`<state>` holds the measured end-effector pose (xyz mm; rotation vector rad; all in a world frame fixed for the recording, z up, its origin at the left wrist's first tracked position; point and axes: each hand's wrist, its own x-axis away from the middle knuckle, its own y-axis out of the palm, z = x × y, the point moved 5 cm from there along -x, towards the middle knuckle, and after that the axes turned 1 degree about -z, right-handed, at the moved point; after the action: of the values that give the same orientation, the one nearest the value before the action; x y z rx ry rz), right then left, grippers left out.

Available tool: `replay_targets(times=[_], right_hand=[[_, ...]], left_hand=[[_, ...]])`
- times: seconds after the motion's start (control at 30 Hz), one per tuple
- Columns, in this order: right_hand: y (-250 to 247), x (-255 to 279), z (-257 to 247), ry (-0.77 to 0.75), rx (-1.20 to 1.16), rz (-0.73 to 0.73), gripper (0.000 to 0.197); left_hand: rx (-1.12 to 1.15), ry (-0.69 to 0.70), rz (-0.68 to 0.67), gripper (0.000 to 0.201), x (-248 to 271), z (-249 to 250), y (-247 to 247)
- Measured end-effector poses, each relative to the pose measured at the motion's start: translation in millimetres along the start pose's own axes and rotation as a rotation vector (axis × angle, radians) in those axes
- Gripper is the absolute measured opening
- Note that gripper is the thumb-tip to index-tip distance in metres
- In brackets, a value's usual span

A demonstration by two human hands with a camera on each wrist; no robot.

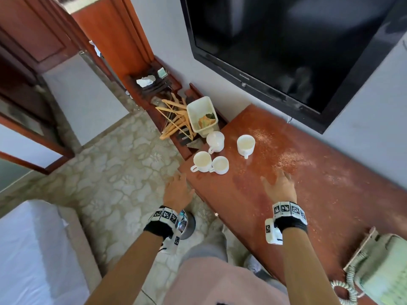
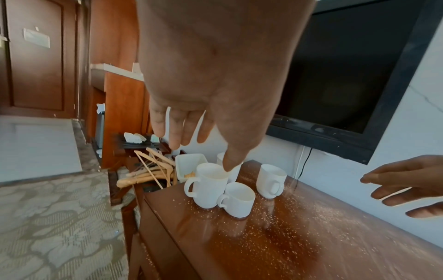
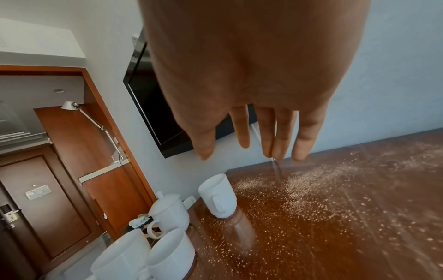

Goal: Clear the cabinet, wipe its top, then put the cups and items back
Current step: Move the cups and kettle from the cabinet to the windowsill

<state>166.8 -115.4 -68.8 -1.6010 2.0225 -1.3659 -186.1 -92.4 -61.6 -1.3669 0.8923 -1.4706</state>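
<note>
Where the wooden cabinet (image 1: 308, 194) runs along the pale wall, its reddish top is dusted with light crumbs or powder, thickest toward the wall side and the middle. A dark television (image 1: 286, 47) hangs on the wall above it, and a patterned carpet (image 1: 114, 183) covers the floor to the left. A pale green telephone (image 1: 383, 267) with a coiled cord sits at the near right end of the top.

Four white cups stand at the far left end of the cabinet. Two open cups (image 1: 210, 164) sit side by side, touching, near the front corner; both look empty. Behind them is a lidded cup (image 1: 215, 140), and a single open cup (image 1: 246, 145) stands a little apart to the right, its handle facing the person; it also looks empty. Just beyond the cabinet's end, lower down, a cream bin (image 1: 201, 115) holds some crumpled scraps, with a heap of wooden hangers (image 1: 174, 117) beside it. Farther back, a dark tray (image 1: 152, 82) carries white crumpled paper.

The left hand (image 1: 177, 190) hovers by the front left corner of the cabinet, near the paired cups, fingers loosely spread and holding nothing. The right hand (image 1: 278, 187) hangs over the dusty middle of the top, fingers straight and slightly apart, empty as well.
</note>
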Motion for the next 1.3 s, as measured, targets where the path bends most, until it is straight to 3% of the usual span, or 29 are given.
replay_targets(times=[0.2, 0.37, 0.53, 0.67, 0.8, 0.9, 1.0, 1.13, 1.3], right_hand=[[28.9, -47.3, -21.4, 0.105, -0.125, -0.076, 0.053], [51.3, -83.3, -52.9, 0.198, -0.186, -0.092, 0.053], [82.4, -117.3, -66.0, 0.257, -0.215, -0.129, 0.056], [101.6, -137.5, -65.8, 0.324, -0.249, -0.125, 0.045], [119.9, -154.4, -63.7, 0.383, -0.306, -0.132, 0.018], [131.0, -160.9, -63.8, 0.44, -0.454, -0.109, 0.021], [134.3, -162.4, -71.1, 0.467, -0.538, -0.1, 0.025], [136.0, -159.8, -74.7, 0.46, -0.54, -0.089, 0.032], [132.3, -145.8, -76.7, 0.434, -0.517, -0.018, 0.027]], left_hand=[[0.082, 0.047, -0.124, 0.049, -83.7, -3.9, 13.1], [0.122, 0.105, -0.229, 0.047, -153.7, -18.5, 53.6], [0.189, 0.155, -0.359, 0.017, -176.8, -17.7, 44.5], [0.263, 0.15, -0.468, 0.014, -192.8, -30.4, 50.9], [0.305, 0.144, -0.582, 0.011, -200.1, -40.0, 59.3], [0.271, 0.192, -0.596, 0.016, -200.1, -44.3, 57.4], [0.401, 0.201, -0.574, 0.026, -201.6, -42.8, 51.2], [0.505, 0.164, -0.619, 0.02, -205.2, -43.7, 52.0], [0.527, 0.162, -0.646, 0.02, -212.7, -43.2, 53.3]])
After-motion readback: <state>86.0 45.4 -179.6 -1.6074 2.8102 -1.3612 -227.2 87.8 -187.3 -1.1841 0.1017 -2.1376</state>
